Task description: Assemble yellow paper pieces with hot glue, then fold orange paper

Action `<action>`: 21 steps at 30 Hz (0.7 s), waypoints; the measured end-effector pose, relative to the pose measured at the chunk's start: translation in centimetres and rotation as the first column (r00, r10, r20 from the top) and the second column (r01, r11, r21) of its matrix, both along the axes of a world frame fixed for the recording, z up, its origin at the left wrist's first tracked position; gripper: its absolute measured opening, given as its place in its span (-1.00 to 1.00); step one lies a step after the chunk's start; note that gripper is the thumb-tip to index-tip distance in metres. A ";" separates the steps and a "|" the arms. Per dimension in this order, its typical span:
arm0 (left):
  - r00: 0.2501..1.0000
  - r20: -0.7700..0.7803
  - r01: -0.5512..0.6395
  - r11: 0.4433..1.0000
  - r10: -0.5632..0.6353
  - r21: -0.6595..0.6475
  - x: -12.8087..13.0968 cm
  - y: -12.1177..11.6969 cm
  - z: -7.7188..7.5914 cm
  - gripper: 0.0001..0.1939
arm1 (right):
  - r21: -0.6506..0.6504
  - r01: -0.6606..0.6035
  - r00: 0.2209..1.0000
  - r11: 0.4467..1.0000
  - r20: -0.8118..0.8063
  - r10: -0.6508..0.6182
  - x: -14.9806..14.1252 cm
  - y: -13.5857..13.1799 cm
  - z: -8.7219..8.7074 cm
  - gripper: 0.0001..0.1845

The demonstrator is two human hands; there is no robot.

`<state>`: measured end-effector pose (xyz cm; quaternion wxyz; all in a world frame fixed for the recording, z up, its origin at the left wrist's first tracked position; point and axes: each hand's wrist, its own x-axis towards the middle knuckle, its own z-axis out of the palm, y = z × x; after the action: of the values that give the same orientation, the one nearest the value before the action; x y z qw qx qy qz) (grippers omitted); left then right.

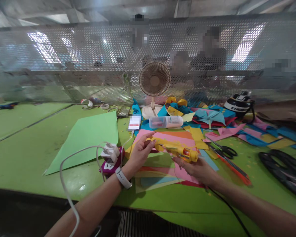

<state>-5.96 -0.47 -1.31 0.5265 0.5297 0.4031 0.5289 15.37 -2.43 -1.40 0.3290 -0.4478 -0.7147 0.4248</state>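
My right hand (199, 169) grips a yellow hot glue gun (181, 151), its nozzle pointing left and its black cord (229, 204) trailing off at the lower right. My left hand (141, 149), with a white watch band on the wrist, is just left of the nozzle. Its thumb and fingertips are pinched together; something small and yellow shows by them, too unclear to name. Beneath both hands lie sheets of coloured paper, among them a pink sheet (160, 134) and an orange one (182, 134).
Left, a green sheet (88, 138) lies beside a purple power block (111, 168) with chargers and white cables. A fan (154, 80), a bottle (166, 121) and a phone (135, 121) stand or lie behind. Rightward are scissors (228, 151), an orange cutter (234, 169) and paper scraps (208, 117).
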 end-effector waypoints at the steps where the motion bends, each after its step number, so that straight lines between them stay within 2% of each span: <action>1: 1.000 0.000 0.003 1.000 -0.003 0.001 0.0 0.0 0.0 -0.51 | -0.009 0.010 1.000 1.000 -0.004 -0.010 -0.1 0.0 0.1 -0.65; 9: 1.000 0.006 0.005 1.000 -0.005 -0.009 0.0 0.0 0.0 -0.51 | -0.074 0.054 0.997 0.996 -0.045 -0.058 -0.3 -0.4 0.8 -0.66; 14: 1.000 -0.001 0.003 1.000 -0.003 -0.004 0.1 -0.1 0.1 -0.52 | -0.105 0.080 0.994 0.991 -0.066 -0.088 -0.3 -0.4 0.7 -0.65; 21: 1.000 -0.028 -0.005 1.000 0.005 0.005 0.1 -0.1 0.1 -0.52 | -0.027 0.012 0.985 1.000 -0.169 -0.016 -0.4 -0.2 0.3 -0.61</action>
<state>-5.91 -0.57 -1.23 0.5185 0.5372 0.4103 0.5237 14.96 -2.61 -1.15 0.3858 -0.4193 -0.6755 0.4681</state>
